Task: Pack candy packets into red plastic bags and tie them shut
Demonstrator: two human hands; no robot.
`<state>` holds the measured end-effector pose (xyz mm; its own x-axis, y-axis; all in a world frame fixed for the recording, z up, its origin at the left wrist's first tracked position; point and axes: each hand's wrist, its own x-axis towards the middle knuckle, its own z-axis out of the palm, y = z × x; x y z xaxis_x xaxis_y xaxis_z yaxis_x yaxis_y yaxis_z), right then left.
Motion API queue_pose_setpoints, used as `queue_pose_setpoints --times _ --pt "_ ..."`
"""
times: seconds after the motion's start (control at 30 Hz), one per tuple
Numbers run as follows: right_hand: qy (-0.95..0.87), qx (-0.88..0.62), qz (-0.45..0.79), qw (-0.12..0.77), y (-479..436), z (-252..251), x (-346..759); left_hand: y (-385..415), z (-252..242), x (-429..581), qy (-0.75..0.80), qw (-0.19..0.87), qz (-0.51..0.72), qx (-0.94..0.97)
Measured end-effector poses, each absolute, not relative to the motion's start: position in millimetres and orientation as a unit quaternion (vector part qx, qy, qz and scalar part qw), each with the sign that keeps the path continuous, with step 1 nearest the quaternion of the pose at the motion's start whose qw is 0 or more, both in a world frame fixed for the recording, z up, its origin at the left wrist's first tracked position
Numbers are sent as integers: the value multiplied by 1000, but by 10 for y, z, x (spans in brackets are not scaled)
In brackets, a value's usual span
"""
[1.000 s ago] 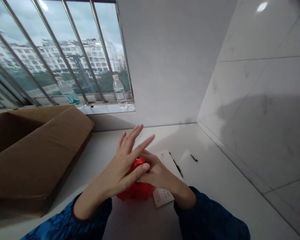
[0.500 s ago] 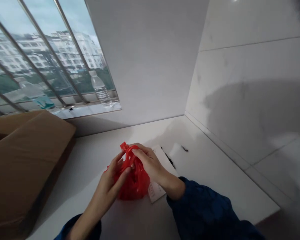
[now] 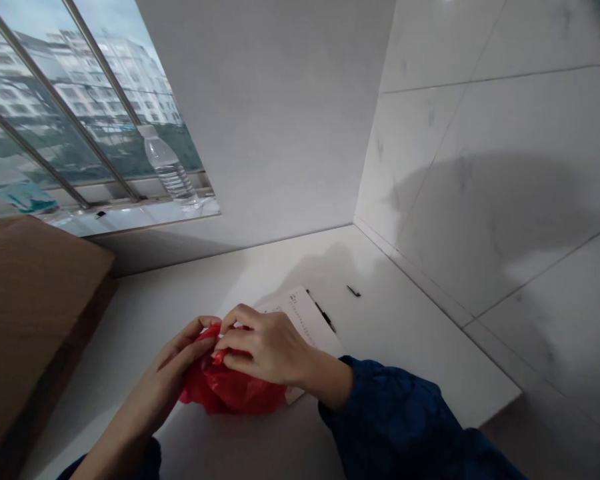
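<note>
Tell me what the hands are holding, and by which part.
The left hand and right hand hold a red plastic bag: the right grips its crumpled upper part, the left its upper left side.

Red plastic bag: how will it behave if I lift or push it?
The red plastic bag looks floppy, since it creases under the right hand. Probably light, though anything inside is hidden. It seems unlikely to roll, slumped on the counter.

Cardboard box (image 3: 35, 320) and tiled wall (image 3: 480, 200) hem the bag (image 3: 230, 393)
</note>
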<state>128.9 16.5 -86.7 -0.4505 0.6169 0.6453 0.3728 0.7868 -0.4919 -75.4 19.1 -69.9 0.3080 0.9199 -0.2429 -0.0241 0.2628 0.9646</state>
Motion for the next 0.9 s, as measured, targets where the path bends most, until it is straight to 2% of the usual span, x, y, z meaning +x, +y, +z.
queue_pose_setpoints --times 0.07,0.13,0.37,0.53,0.7,0.9 --pt "-845 -326 42 422 163 -884 1255 191 -707 -783 465 668 358 458" --pt "-838 -342 -7 425 161 -885 1233 178 -734 -800 471 680 357 434" --pt "-834 -291 -63 464 114 -928 1245 101 -728 -767 457 712 353 400" --pt "-823 -277 -94 488 63 -1025 1282 73 -734 -824 471 694 397 374" --pt "-821 -248 -29 513 -85 -1133 1385 16 -813 -853 456 676 442 374" --pt "-811 -288 194 472 -376 -1328 1779 185 -954 -1213 511 460 593 418"
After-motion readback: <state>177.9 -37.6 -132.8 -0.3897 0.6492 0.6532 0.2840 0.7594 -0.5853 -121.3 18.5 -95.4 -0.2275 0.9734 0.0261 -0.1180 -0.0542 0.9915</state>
